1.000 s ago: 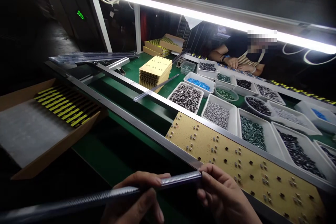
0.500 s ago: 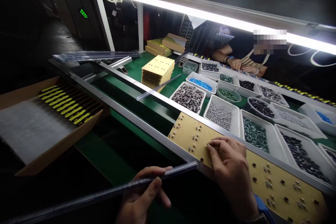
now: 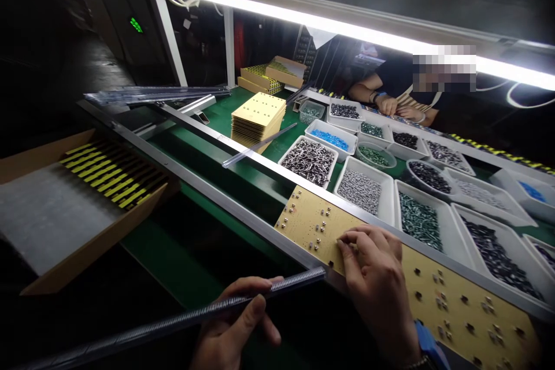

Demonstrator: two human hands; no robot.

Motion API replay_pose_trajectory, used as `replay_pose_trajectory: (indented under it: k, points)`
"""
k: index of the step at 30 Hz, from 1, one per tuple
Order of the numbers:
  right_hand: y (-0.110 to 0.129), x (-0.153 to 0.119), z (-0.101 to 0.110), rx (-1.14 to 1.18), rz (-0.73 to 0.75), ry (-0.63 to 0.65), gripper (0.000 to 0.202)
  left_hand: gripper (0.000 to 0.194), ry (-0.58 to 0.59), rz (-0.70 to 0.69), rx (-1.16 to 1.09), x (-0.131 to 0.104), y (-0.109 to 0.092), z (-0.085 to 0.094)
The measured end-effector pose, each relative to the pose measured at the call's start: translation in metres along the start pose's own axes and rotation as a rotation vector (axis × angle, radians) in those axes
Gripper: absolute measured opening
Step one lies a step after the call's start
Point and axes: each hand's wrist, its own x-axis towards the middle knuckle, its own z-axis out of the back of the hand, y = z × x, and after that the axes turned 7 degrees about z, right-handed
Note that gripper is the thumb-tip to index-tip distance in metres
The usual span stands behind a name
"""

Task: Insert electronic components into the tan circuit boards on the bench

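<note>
A long clear plastic tube [image 3: 182,319] filled with a row of small parts slants up from the lower left. My left hand [image 3: 240,315] pinches it close to its upper end, between thumb and fingers. To the right, my right hand [image 3: 375,283] rests over a tan circuit board [image 3: 303,217] held between the metal rails, thumb and fingertips pressed together at its surface. Whatever those fingertips grip is hidden. Small metal parts stand in groups on this board. A second tan board [image 3: 468,312] with similar parts lies under and right of my right wrist.
Beyond the metal rail [image 3: 212,133], white bins of small components [image 3: 362,189] cover the green bench. A stack of tan boards [image 3: 259,113] stands farther left, with an empty-looking tube [image 3: 260,144] leaning by it. A cardboard box [image 3: 99,231] sits left. A co-worker's hands [image 3: 396,107] are across the bench.
The whole view has shifted very slightly. Both hands keep nearly the same pose, the left on the tube and the right at the board.
</note>
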Motion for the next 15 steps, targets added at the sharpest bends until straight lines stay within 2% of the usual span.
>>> replay_pose_trajectory:
  k: [5, 8, 11, 15]
  points:
    - [0.004, 0.0, -0.001, -0.035, 0.025, -0.013, 0.013, 0.029, -0.01, -0.007, 0.025, 0.0, 0.0, 0.001]
    - [0.005, -0.001, 0.0, -0.073, 0.076, -0.048, 0.011, 0.029, 0.001, -0.01, 0.046, -0.001, -0.001, 0.002]
    - [0.002, -0.005, 0.003, -0.081, 0.146, -0.021, 0.01, 0.03, 0.0, -0.001, 0.033, -0.001, -0.001, 0.002]
    - [-0.001, -0.016, 0.015, -0.076, 0.138, 0.038, 0.026, 0.029, 0.009, -0.017, 0.021, 0.004, 0.0, 0.006]
